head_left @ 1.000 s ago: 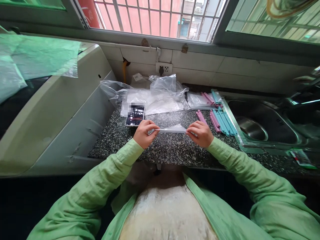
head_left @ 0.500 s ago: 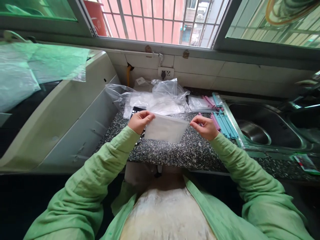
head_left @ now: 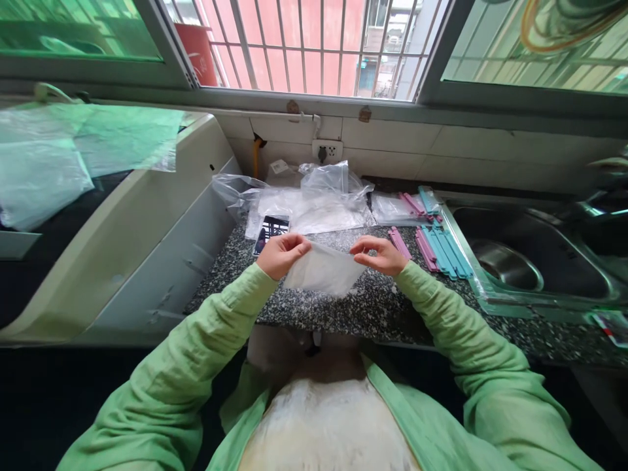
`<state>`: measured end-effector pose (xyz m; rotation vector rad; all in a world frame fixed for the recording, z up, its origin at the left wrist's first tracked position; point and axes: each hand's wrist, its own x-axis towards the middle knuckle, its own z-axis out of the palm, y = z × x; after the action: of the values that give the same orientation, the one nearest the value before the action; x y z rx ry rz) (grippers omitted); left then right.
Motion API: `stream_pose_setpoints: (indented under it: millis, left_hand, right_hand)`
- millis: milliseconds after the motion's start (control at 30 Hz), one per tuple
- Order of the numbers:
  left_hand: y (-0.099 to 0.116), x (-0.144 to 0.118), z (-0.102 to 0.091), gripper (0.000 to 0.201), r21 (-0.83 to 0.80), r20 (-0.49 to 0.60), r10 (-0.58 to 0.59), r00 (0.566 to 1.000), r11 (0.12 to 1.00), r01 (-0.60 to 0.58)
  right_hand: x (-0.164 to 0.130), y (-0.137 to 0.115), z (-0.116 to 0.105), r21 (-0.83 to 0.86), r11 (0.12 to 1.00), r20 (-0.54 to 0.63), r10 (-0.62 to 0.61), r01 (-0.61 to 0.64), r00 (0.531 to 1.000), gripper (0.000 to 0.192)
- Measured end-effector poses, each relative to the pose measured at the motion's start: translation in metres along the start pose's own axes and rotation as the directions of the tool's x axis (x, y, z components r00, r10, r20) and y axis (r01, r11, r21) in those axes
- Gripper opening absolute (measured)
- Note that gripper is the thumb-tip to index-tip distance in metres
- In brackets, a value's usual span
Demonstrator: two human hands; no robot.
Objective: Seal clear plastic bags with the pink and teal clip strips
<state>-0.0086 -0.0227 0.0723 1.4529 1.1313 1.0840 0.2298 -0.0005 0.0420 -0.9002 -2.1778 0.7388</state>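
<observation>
A frosted, see-through plastic bag (head_left: 324,273) hangs between my hands above the speckled counter. My left hand (head_left: 279,256) pinches its upper left corner between thumb and fingers. At the upper right corner, my right hand (head_left: 381,255) has its thumb and fingertips closed on the edge. The bag's top edge sags a little. Behind my left hand lies a dark-screened phone (head_left: 273,227). Two pink strips (head_left: 400,243) rest just beyond my right hand, and a row of teal strips (head_left: 446,252) with pink ones lies farther right.
A heap of clear plastic packaging (head_left: 328,208) lies at the back, beside a flat packet (head_left: 390,210) with more strips on it. On the right is a metal sink (head_left: 564,261) holding a steel bowl (head_left: 507,265). A pale appliance (head_left: 161,216) borders the left.
My right hand has moved left toward my left hand, and the bag's top edge has gone from taut to slack. More of the phone and the pink strips now shows.
</observation>
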Motion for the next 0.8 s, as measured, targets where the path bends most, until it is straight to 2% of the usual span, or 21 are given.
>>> stream_pose_setpoints:
  millis: [133, 333, 567, 800]
  left_hand:
    - [-0.016, 0.001, 0.005, 0.036, -0.061, -0.031, -0.045, 0.998, 0.997, 0.043]
    - [-0.042, 0.018, 0.024, 0.031, -0.189, -0.068, -0.086, 0.994, 0.979, 0.072]
    - [-0.059, 0.024, 0.034, 0.023, -0.105, -0.14, -0.033, 0.99, 0.994, 0.018]
    - [-0.064, 0.018, 0.034, 0.019, -0.012, -0.094, 0.049, 0.994, 0.999, -0.05]
  right_hand:
    - [-0.006, 0.006, 0.005, -0.025, 1.0, 0.041, -0.013, 0.014, 0.999, 0.026]
    - [-0.015, 0.018, -0.002, -0.083, 0.989, 0.104, 0.134, -0.125, 0.986, 0.026]
    - [-0.015, 0.027, -0.005, -0.171, 0.964, 0.168, 0.232, -0.203, 0.958, 0.021]
    - [-0.017, 0.034, -0.002, -0.137, 0.955, 0.258, 0.29, -0.262, 0.922, 0.021]
